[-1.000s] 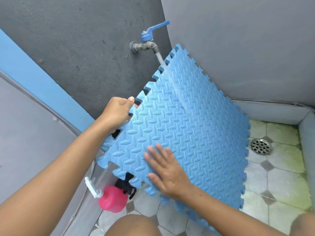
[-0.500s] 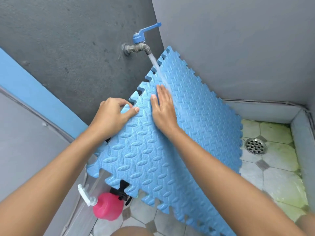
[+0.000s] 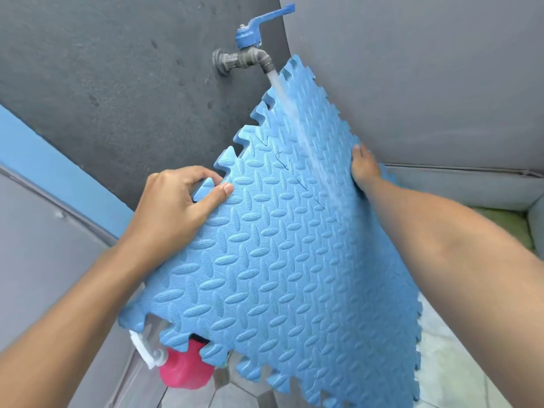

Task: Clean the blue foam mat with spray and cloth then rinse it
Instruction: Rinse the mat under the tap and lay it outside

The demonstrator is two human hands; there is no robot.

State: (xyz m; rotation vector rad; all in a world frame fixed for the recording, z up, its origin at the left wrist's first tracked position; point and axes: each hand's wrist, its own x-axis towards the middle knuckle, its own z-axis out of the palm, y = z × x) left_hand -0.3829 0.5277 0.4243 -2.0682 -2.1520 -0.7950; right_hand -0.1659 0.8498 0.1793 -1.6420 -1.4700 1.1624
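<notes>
Two hands on blue foam mat (image 3: 282, 260) | step: rinse, mat tilted under running tap (image 3: 250, 54) | left hand (image 3: 173, 207) grip clamped on left edge tab | right hand (image 3: 363, 169) grip closure: cannot tell, at right edge | next: likely shift mat so stream covers unrinsed areas

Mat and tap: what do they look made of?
Blue foam mat: soft foam by its look, matte, embossed oval tread, jigsaw-cut edges. Tap: dull grey metal body, probably; its blue lever looks like painted metal or plastic.

Dark grey wall (image 3: 117, 83), blue stripe (image 3: 44, 166), tiled floor (image 3: 459, 378)
</notes>
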